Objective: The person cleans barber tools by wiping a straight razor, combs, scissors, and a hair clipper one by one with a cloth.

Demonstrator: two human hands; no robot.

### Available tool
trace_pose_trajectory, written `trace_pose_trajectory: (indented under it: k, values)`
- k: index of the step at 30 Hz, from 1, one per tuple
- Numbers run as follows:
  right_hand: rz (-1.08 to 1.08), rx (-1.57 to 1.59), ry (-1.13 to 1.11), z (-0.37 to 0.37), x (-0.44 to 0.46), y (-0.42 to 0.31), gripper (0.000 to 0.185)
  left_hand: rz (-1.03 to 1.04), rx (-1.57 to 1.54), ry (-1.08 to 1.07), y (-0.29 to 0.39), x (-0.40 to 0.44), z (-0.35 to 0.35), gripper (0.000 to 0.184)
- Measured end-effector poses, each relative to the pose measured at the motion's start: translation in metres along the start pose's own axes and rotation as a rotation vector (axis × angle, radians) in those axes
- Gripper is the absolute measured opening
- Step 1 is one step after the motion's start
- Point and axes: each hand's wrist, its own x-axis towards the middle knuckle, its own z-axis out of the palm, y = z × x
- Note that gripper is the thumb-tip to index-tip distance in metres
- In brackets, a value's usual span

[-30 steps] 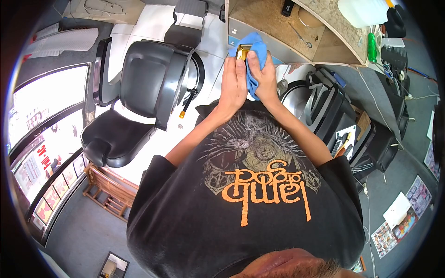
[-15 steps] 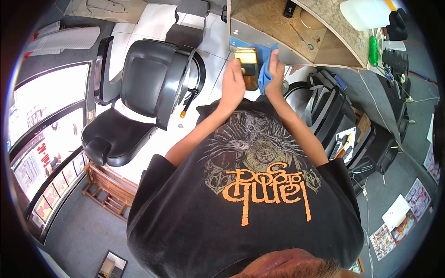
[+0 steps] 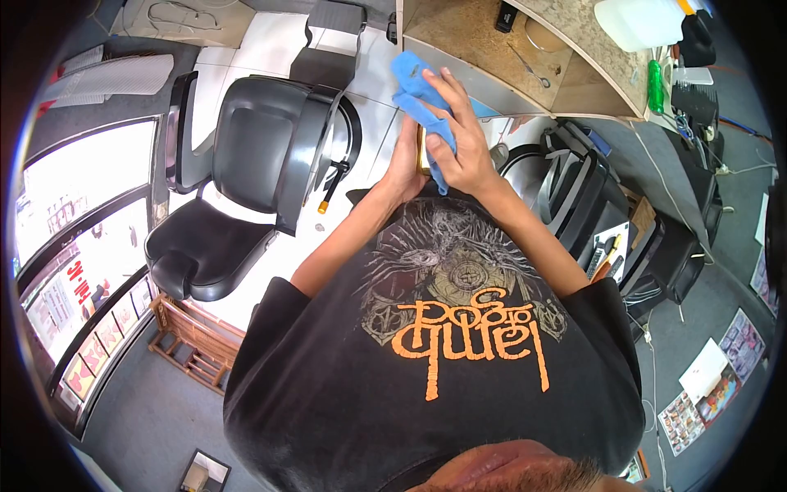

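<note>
My left hand (image 3: 399,170) is closed around a boxy gold-and-black hair clipper (image 3: 422,154), held in front of my chest. Only a narrow gold edge of it shows now. In my right hand (image 3: 470,157) is a blue cloth (image 3: 416,79), draped over the clipper and pressed against it. The thumb and fingers of that hand lie bent across the fabric. The cloth's upper end sticks out beyond the fingers, and its lower tip hangs near my shirt (image 3: 467,361). Most of the clipper is hidden behind the cloth and the right hand.
A black barber chair (image 3: 258,143) stands at left, another black chair (image 3: 566,176) at right. Ahead is a wooden counter (image 3: 566,49) with scissors (image 3: 531,67) on its shelf. A green bottle (image 3: 655,87) and a white jug (image 3: 639,25) are at upper right. A wooden bench (image 3: 193,340) sits lower left.
My right hand has moved left and brought the cloth over the clipper, covering its gold and black face. My left hand has shifted slightly toward my chest.
</note>
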Motion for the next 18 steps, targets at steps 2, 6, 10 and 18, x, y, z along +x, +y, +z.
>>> trace_pose_trajectory:
  k: [2,6,10,18]
  values:
    - [0.002,0.044,0.009,0.003,0.002,0.012,0.037,-0.073,0.037,-0.03,-0.005,0.002,-0.015,0.068]
    - [0.219,0.101,0.044,-0.004,0.015,0.003,0.022,-0.145,0.058,-0.161,-0.012,0.001,-0.024,0.066]
    - [0.568,0.356,0.113,-0.008,0.019,0.005,0.031,-0.169,0.079,-0.226,-0.016,-0.005,-0.022,0.076]
    - [0.884,1.415,0.313,-0.027,0.019,0.044,0.063,-0.197,-0.227,-0.462,-0.003,-0.004,-0.02,0.083]
